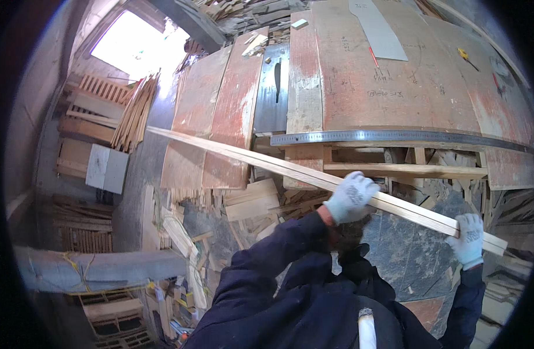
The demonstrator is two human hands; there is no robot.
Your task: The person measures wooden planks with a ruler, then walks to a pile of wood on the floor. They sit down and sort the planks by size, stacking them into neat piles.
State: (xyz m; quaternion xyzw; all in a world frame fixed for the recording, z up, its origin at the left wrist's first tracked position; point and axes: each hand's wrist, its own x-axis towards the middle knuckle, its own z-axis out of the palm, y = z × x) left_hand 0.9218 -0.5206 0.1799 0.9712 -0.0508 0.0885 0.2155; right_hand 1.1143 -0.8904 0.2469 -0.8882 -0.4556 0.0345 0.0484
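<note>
Two long, pale wood strips [415,215], lying side by side, slant across in front of me from the far left to the near right. Around their middle my left hand [351,198], in a white work glove, is closed. Near their right end my gloved right hand [468,239] grips them too, its fingers over the top. The strips' far-left end reaches past the edge of a wooden saw table [220,104]. A dark saw blade [277,82] stands up through the metal plate [271,113] set into that table.
A long steel ruler [360,136] lies along the table's near edge. On top are a white sheet panel [383,35], a red pencil [373,57] and a yellow-handled tool [465,56]. Offcuts [252,200] litter the floor below; stacked strips [136,110] lean at left, above a thick pipe [104,270].
</note>
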